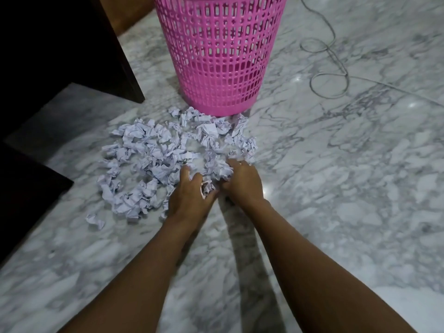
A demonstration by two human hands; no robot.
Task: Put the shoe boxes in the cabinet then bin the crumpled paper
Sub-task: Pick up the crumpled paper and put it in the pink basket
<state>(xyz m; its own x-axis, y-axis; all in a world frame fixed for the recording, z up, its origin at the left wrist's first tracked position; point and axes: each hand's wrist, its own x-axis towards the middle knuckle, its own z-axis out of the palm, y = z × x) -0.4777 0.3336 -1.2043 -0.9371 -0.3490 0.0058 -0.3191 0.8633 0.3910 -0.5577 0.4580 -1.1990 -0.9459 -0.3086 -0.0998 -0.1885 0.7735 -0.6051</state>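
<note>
A heap of crumpled white paper [153, 162] with ink marks lies spread on the marble floor in front of a pink plastic lattice bin [219, 56], which stands upright at the top centre. My left hand [189, 195] and my right hand [242, 181] are side by side at the near edge of the heap, fingers curled around a clump of crumpled paper [216, 174] held between them. One stray paper ball [95, 221] sits apart at the lower left. No shoe boxes are in view.
Dark wooden furniture [72, 44] fills the upper left, with a dark edge [28, 188] jutting out at mid left. A thin grey cable [329, 56] loops over the marble floor [348, 188] to the right of the bin.
</note>
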